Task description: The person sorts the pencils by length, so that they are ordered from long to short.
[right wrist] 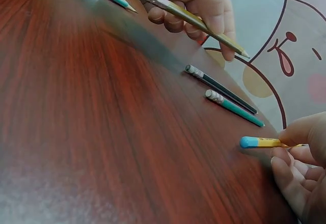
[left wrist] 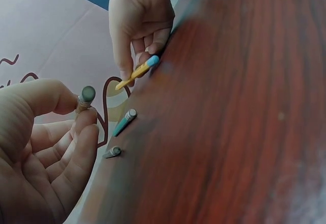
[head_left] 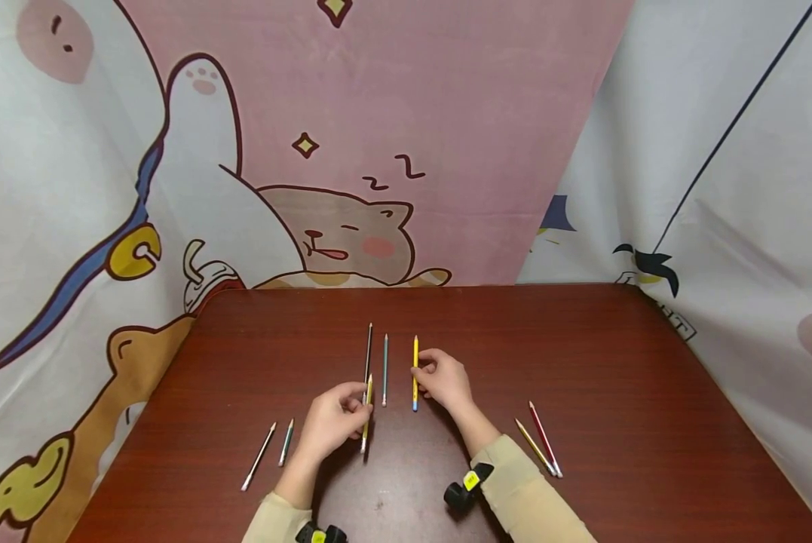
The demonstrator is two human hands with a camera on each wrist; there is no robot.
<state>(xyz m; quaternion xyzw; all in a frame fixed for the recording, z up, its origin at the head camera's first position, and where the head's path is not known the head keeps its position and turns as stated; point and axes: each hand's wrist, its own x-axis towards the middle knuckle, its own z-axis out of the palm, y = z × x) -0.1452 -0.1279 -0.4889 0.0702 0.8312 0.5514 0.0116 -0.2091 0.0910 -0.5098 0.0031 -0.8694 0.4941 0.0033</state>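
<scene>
My left hand (head_left: 334, 418) pinches a dull yellow pencil (right wrist: 188, 18) between thumb and fingers, point away from me and pale eraser end nearer. In the right wrist view this pencil is raised above the table. My right hand (head_left: 446, 381) pinches a bright yellow pencil (head_left: 415, 354) with a blue end, its tip also facing away. Between the hands lie a dark pencil (head_left: 369, 347) and a teal pencil (head_left: 385, 369), roughly parallel. The left hand and its pencil overlap the lower part of the dark one in the head view.
On the brown table (head_left: 616, 362), a dark pencil (head_left: 259, 456) and a short teal pencil (head_left: 286, 443) lie at the left. To the right, a yellow pencil (head_left: 533, 445) and a red pencil (head_left: 543, 431) meet at their near ends. A printed cloth (head_left: 487, 151) hangs behind the table.
</scene>
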